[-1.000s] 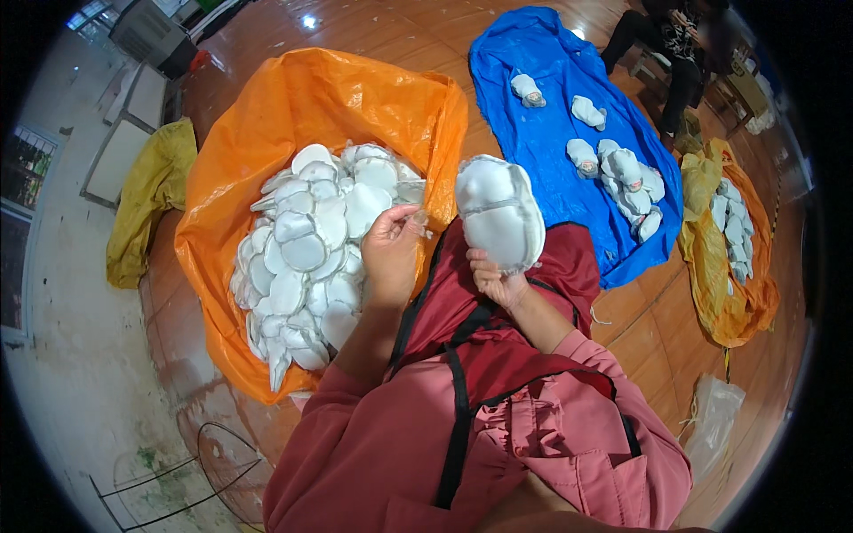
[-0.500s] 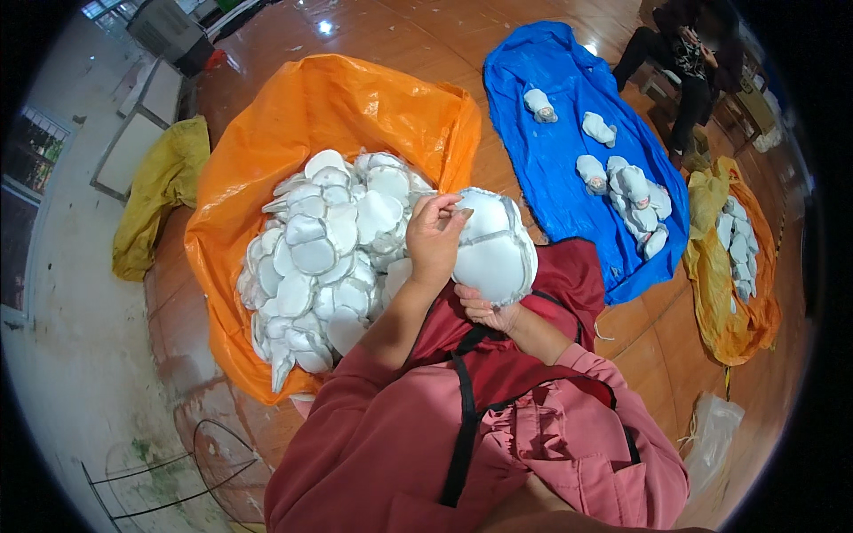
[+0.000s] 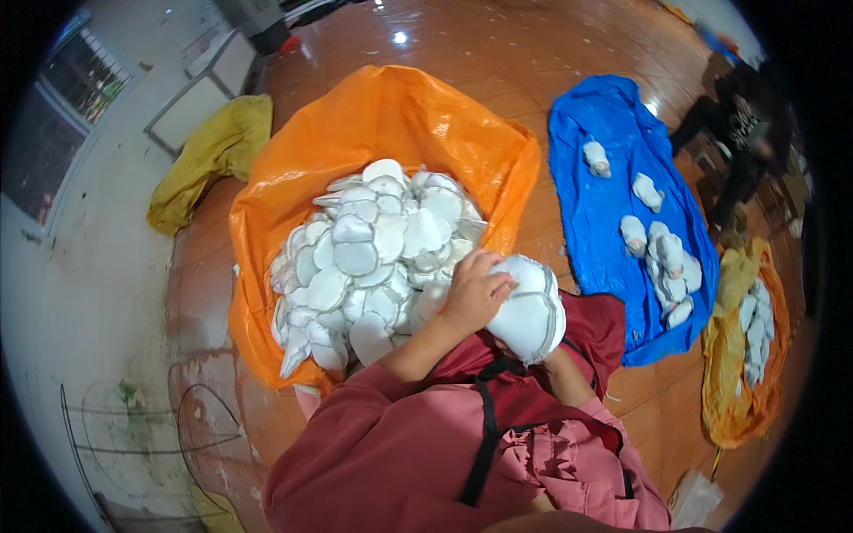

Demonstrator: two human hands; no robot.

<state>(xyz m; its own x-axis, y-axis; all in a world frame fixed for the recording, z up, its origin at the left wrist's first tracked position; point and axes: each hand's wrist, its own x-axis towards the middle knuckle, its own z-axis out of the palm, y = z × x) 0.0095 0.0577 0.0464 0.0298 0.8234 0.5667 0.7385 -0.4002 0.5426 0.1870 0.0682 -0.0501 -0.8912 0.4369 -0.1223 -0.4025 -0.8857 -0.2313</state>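
A white, rounded fabric piece with stitched seams and a fuzzy grey-white edge is held up over my lap. My left hand lies along its upper left side, fingers bent onto the cloth. From below, my right forearm runs up behind the piece, which covers most of the right hand. Just left of my hands, a heap of similar white pieces fills an opened orange sack. A dark red apron covers my lap beneath the piece.
A blue sheet sack on the right bears several small stuffed white pieces. Beyond it a person sits. A yellow-orange sack with grey-white pieces lies farther right. At left are a yellow sack and a wire frame.
The view has shifted, so the sacks appear lower and farther right. My left hand has gone from pinching near the piece's top edge to lying over its side. The right fingers are now mostly covered.
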